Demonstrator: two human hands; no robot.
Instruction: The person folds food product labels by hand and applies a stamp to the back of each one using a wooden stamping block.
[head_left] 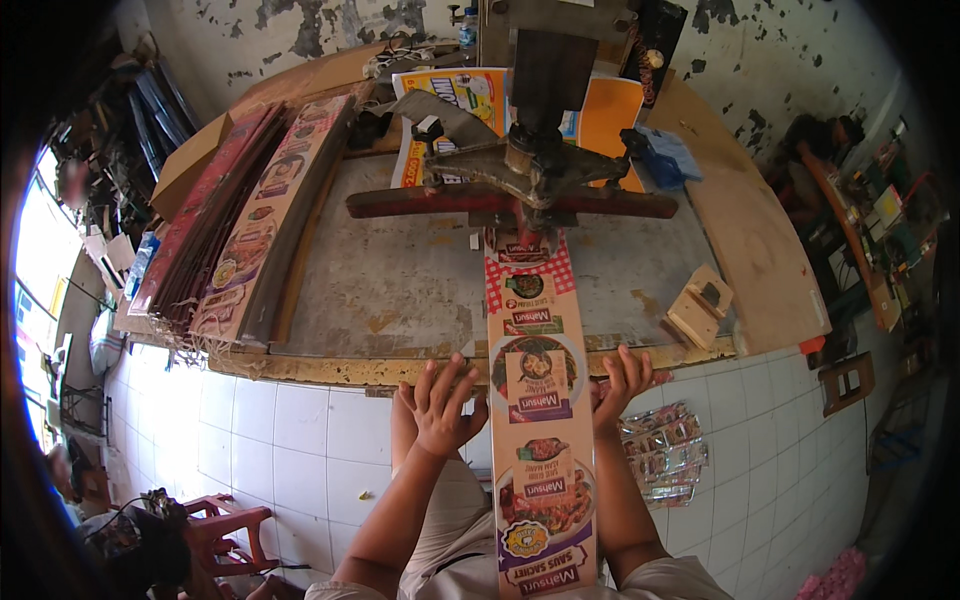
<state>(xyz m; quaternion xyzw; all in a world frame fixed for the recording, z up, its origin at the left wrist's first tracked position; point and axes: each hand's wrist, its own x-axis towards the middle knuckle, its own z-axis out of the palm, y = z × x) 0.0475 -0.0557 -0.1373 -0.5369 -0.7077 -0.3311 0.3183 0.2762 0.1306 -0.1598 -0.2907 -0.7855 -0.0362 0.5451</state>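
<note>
A long printed cardboard strip, with food pictures and a red checked band, runs from my lap across the table's front edge. Its far end lies beneath the head of a metal press. Just left of the strip is my left hand, fingers spread at the table edge, thumb close to the strip's side. My right hand is at the same edge on the other side, fingers up and slightly apart. Neither hand is wrapped round anything; whether they touch the strip's sides I cannot tell.
A stack of printed strips and dark red ones lie at the table's left. On the right is a small wooden block with a cut-out. Shiny printed packets lie on the tiled floor, and a red stool stands lower left.
</note>
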